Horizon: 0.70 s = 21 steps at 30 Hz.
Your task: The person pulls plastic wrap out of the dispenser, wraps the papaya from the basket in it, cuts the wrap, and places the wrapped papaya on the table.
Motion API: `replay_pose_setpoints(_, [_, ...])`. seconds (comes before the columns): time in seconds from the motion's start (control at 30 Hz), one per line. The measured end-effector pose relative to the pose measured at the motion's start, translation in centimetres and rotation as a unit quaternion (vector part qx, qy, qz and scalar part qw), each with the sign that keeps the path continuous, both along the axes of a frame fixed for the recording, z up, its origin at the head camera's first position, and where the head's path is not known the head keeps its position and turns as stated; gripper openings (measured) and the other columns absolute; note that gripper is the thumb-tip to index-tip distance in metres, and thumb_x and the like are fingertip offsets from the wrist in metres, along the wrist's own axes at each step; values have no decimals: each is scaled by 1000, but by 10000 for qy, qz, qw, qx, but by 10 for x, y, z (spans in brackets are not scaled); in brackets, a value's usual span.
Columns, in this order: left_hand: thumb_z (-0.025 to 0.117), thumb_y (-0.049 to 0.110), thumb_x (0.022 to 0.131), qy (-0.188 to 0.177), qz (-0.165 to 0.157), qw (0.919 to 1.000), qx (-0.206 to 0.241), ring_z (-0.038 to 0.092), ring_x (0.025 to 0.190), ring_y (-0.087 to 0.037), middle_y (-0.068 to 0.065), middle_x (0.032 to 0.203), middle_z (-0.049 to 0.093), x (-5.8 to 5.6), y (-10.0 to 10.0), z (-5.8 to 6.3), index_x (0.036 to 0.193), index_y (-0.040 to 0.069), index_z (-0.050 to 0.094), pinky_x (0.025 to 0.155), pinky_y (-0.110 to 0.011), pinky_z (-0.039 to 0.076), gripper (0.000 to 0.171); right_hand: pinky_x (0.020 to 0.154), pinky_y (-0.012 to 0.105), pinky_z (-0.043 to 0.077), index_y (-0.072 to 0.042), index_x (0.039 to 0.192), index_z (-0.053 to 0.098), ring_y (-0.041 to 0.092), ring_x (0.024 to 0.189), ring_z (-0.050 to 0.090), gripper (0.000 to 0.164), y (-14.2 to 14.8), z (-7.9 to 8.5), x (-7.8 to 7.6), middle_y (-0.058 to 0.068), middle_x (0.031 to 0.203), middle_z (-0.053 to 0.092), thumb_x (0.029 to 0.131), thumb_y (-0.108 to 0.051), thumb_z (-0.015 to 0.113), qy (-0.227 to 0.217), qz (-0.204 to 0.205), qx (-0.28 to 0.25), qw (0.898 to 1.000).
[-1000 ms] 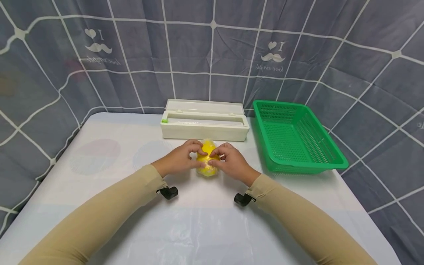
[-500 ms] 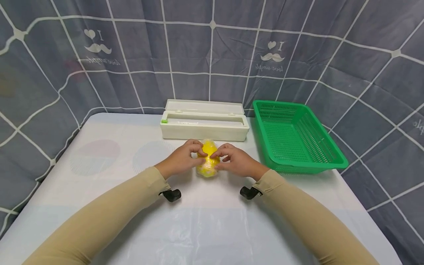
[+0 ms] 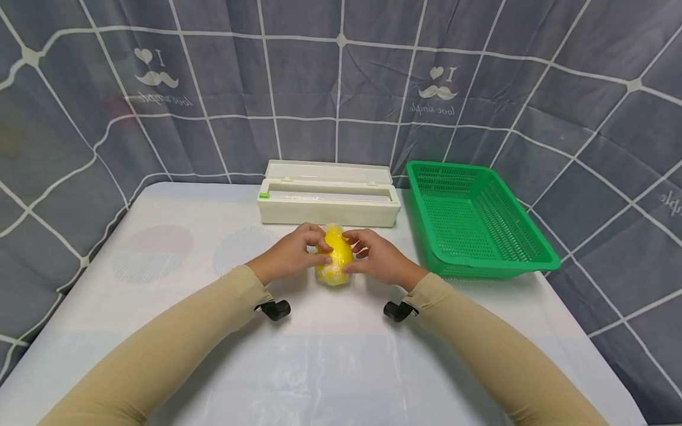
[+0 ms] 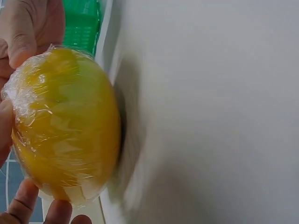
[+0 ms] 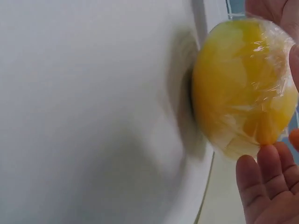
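Observation:
A yellow oval fruit, wrapped in clear cling film, lies on the table in front of the white box. In the left wrist view the fruit has crinkled film gathered on its upper side; the right wrist view shows the fruit with a smoother film end. My left hand holds its left side, thumb at the near part and fingers at the far part. From the right, my right hand holds it with thumb and fingertips. Its underside is hidden.
Behind the fruit stands a white cling film dispenser, its lid raised and a film roll inside. A green plastic basket sits at the right. A grey checked curtain surrounds the table's back and sides.
My right thumb and fingers have moved from the middle of the fruit's top to its right side, uncovering more yellow surface. My left hand stays nearly where it was.

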<state>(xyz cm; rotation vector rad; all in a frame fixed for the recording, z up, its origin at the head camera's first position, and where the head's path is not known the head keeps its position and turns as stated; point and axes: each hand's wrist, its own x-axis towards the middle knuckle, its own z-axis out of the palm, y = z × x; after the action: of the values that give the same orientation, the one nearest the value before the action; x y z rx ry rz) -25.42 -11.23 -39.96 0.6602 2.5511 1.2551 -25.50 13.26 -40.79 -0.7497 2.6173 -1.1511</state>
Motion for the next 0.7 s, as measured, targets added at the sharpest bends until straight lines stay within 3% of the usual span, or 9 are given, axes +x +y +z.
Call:
replay_pose_setpoints(0.1, [81,22,94,-112,-1,9999,-74,58,131,-34,-10,139,54,-4,1,2,116,12,67,113,-49,49,28,104,47,55,-4,147,59,28,113,60,68,1,-1,-2,12,133,60,88,-20,87,-8,18,24,10000])
replay_pose_setpoints(0.23, [83,25,92,-356,87,9987,-352,57,137,-36,-11,148,50,-8,0,5,151,13,46,116,-49,48,70,102,45,57,-7,145,63,27,111,60,61,-1,1,0,10,128,60,90,-23,85,-18,-5,80,10000])
replay_pose_setpoints(0.33, [84,32,91,-474,120,9966,-668,56,140,-37,-14,153,42,-8,-1,8,164,14,33,114,-48,51,91,103,46,56,-7,142,66,29,116,60,58,-4,1,0,12,136,57,90,-25,85,27,-58,49,10000])
replay_pose_setpoints(0.5, [84,36,91,-523,11,9947,-886,58,139,-37,-18,156,34,-9,-4,11,164,9,34,110,-45,54,92,116,56,47,-7,137,68,38,144,49,57,-9,-2,-2,13,163,41,89,-31,87,189,-125,78,9997])
replay_pose_setpoints(0.7, [85,36,90,-449,-149,9947,-913,58,138,-37,-14,167,36,-11,-8,11,160,7,38,110,-48,53,89,125,56,36,-11,133,66,32,152,45,50,-15,-3,-1,8,152,61,91,-32,84,120,-137,88,9998])
